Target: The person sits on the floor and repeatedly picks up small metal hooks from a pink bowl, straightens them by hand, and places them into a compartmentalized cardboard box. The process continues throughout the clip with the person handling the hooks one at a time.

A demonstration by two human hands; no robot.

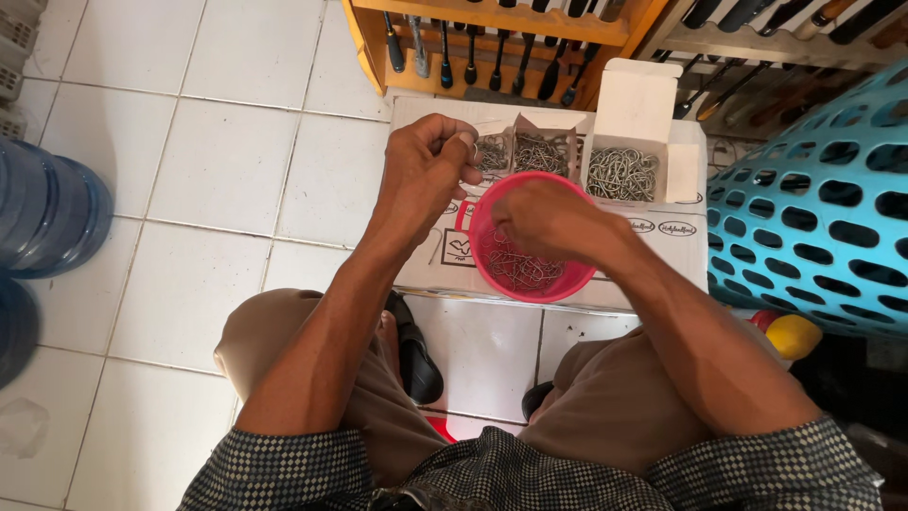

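The left hand (426, 170) was raised above the cardboard box (558, 270), its grip pinched shut on a small metal hook (452, 142) between thumb and fingertips. Just to its right and lower, the right hand (549, 220) reached over the pink bowl (478, 241), fingers curled down toward the loose hooks (520, 270) lying inside; whether that grip held any could not be told. Beyond both hands stood small open boxes of hooks (619, 172), close behind the bowl.
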